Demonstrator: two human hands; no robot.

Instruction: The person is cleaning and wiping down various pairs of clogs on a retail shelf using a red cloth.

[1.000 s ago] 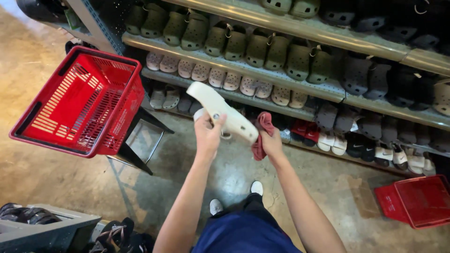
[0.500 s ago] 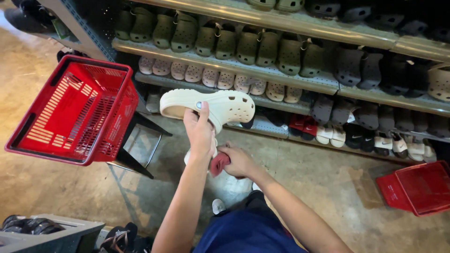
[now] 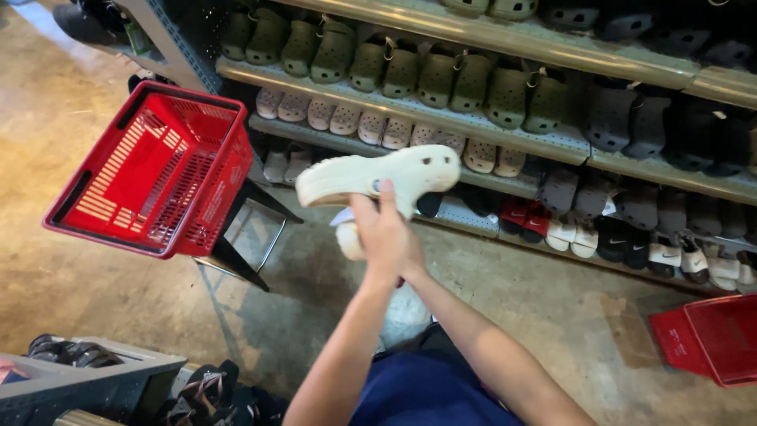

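Head view: concrete floor, shoe shelves.

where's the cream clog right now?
Head view, centre frame: the cream clog is held sideways in the left hand, in front of the shoe shelves, just right of the red basket.

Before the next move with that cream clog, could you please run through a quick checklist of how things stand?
1. Cream clog held off the floor: ok.
2. Left hand gripping the clog from below: ok.
3. Right hand free: cannot tell, hidden behind the left hand.
4. Red basket on its stand, tilted with its opening in view: ok.
5. Shelf rows of clogs in order: ok.
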